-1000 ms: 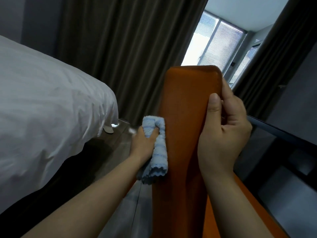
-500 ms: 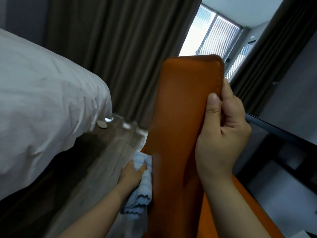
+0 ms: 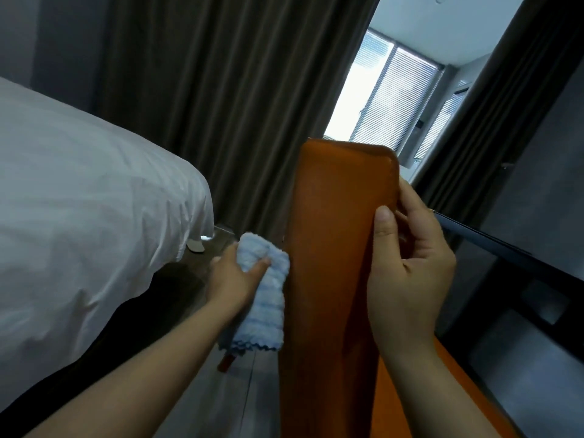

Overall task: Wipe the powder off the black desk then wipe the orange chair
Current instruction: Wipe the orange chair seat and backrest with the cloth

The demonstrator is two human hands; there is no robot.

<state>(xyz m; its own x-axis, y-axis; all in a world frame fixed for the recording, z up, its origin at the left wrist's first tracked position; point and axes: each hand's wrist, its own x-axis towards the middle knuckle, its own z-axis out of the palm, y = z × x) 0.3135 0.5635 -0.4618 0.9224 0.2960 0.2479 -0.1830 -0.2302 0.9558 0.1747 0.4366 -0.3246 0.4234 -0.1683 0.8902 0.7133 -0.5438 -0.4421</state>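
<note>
The orange chair's backrest (image 3: 335,248) rises up the middle of the view, seen edge-on from above. My right hand (image 3: 407,267) grips its right edge near the top, thumb on the near face. My left hand (image 3: 232,276) is closed around a folded light blue cloth (image 3: 267,295) and presses it against the backrest's left side, about halfway down. The cloth's loose end hangs below my fingers. The black desk (image 3: 518,257) shows as a dark edge at the right.
A bed with a white sheet (image 3: 82,210) fills the left. Dark curtains (image 3: 240,99) hang behind the chair, with a bright window (image 3: 388,102) beyond. Wooden floor (image 3: 240,399) lies between bed and chair. A white slipper (image 3: 195,246) lies by the bed corner.
My left hand went down the backrest's left side with the cloth, then came back up to about halfway. My right hand kept its grip on the chair.
</note>
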